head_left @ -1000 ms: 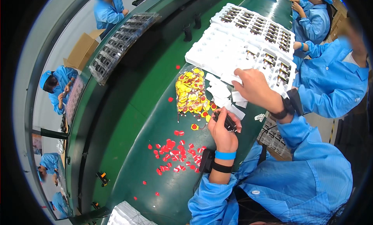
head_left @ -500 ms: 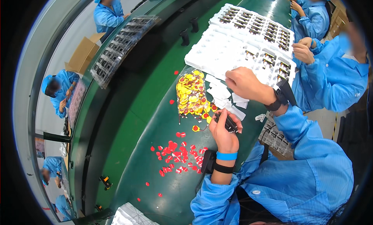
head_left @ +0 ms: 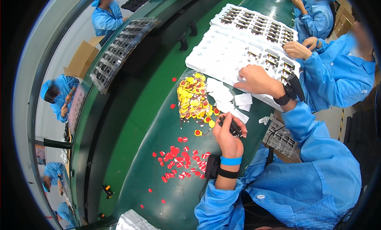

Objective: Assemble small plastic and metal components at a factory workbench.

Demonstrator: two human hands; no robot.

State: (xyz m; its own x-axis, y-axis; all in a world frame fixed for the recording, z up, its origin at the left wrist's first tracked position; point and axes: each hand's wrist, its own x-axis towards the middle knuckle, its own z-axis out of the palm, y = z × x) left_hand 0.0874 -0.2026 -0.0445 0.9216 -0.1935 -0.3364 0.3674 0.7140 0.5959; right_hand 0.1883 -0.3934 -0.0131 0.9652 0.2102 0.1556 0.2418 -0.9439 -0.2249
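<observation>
My left hand [head_left: 229,134] is curled around a bunch of black stick-like parts [head_left: 235,129] above the green table. My right hand [head_left: 256,80] reaches over the near edge of the white moulded tray [head_left: 216,51]. Its fingers are bent down, and what they pinch, if anything, is hidden beneath them. Small black-and-gold assemblies [head_left: 272,60] sit in the tray's right-hand pockets. Left of my hands lies a clear bag of yellow hexagonal pieces with dark red centres [head_left: 192,96]. White paper slips [head_left: 220,93] are spread between the bag and the tray.
Red stickers [head_left: 174,154] are scattered on the green table [head_left: 147,170]. A second filled tray [head_left: 254,21] adjoins the first. At right, a co-worker's hands [head_left: 299,50] are over the trays. Black parts in clear packaging [head_left: 121,51] lie beyond a dark gap. White packaging [head_left: 135,221] sits at the front.
My right hand has shifted slightly right, its fingers lower toward the tray edge. My left hand stays about where it was. The co-worker's hand has moved left over the filled tray.
</observation>
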